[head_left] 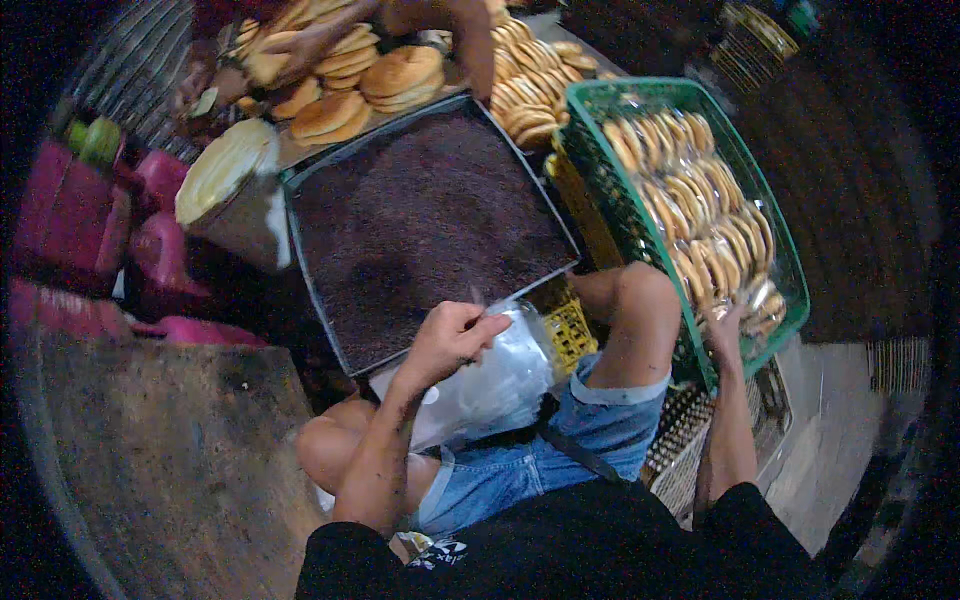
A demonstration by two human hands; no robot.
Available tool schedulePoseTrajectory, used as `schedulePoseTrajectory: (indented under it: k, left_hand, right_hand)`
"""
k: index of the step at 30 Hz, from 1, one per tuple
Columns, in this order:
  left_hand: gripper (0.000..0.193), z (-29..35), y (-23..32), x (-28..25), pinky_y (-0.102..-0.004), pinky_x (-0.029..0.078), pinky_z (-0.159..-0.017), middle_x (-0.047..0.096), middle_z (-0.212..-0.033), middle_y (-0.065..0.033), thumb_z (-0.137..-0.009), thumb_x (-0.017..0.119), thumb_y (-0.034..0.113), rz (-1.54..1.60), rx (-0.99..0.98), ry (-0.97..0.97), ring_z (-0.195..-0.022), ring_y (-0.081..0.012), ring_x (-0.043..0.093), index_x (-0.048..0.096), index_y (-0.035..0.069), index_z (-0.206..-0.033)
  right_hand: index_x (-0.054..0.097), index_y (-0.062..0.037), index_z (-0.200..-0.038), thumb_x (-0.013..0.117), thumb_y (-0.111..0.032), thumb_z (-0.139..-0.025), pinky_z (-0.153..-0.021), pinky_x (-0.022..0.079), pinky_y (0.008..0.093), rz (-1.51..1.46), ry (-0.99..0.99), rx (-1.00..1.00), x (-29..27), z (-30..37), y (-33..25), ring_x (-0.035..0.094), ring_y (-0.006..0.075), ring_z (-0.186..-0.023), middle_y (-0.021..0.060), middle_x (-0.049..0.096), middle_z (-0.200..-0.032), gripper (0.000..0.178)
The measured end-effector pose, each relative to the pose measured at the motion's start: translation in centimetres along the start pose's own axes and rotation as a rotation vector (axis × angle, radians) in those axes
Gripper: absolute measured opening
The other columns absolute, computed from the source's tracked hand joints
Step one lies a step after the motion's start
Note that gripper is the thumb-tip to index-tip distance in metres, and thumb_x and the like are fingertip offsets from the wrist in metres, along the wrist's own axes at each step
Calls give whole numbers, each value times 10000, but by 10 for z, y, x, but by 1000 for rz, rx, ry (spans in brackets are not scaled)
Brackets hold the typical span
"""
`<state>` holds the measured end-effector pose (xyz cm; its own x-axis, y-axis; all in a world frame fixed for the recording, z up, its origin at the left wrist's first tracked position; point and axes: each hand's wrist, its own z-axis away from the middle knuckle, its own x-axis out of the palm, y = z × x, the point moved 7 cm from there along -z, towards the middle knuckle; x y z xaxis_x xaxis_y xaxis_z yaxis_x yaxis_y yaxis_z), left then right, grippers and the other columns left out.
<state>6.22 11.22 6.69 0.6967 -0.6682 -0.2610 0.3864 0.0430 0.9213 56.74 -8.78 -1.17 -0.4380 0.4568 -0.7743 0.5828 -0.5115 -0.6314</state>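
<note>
My left hand (452,345) is closed, thumb against the fingers, pinching the upper edge of a clear plastic bag over my lap. Under it a stack of clear plastic bags (505,375) lies across my thighs, against the near edge of a wide square tray (333,327) of dark brown crumbs (430,215). My right hand (724,328) reaches into the near end of a green plastic crate (688,338), its fingers around a bagged pack of round flat breads (764,308); the fingertips are partly hidden. Several similar packs (715,240) stand in rows there.
Beyond the tray, another person's arm (310,45) reaches over loose round breads (335,115). More breads (530,80) are piled at the back. A tub with a pale creamy substance (225,170) and pink containers (160,250) stand at left, above a wooden surface (170,450).
</note>
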Motion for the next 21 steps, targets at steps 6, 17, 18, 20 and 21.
schedulePoseTrajectory:
  k: [6, 17, 18, 20, 21]
  left_hand:
    - [464, 31, 26, -27, -397, 452, -497, 603, -570, -157, -864, 713, 444, -129, 353, 370, -514, -309, 623, 668, 23, -673]
    - [662, -3, -35, -37, -384, 568, -612, 710, -811, -213, -835, 642, 639, 3, 32, 359, -683, -316, 714, 714, -10, -943]
    - [708, -9, -55, -29, -391, 576, -620, 720, -844, -206, -851, 610, 663, 445, -74, 283, -689, -308, 718, 699, -26, -987]
    - [769, -20, -65, -17, -389, 600, -687, 722, -1006, -169, -934, 475, 677, 985, -213, 195, -806, -264, 728, 636, -55, -1109]
    - [734, -25, -57, -17, -376, 597, -702, 718, -1022, -168, -946, 475, 654, 1045, -157, 193, -852, -264, 722, 639, -43, -1110]
  right_hand:
    - [422, 3, -1415, 699, -420, -872, -1065, 406, 436, 567, -253, -131, -12, -30, -123, 495, 335, -1292, 216, 484, -1409, 742]
    - [592, -18, -901, 617, -209, -970, -650, 513, 319, -538, -589, -587, 145, 94, -438, 634, 167, -735, 64, 660, -806, 205]
    - [574, -39, -913, 552, -232, -1015, -627, 511, 278, -646, -615, -443, 143, 91, -420, 635, 144, -747, 43, 640, -823, 219]
    - [555, -51, -962, 536, -224, -1024, -627, 517, 276, -834, -611, -133, 139, 93, -380, 637, 144, -783, 39, 626, -857, 185]
    - [546, -57, -986, 527, -220, -1029, -626, 519, 275, -927, -601, 26, 141, 93, -355, 638, 144, -801, 37, 619, -874, 169]
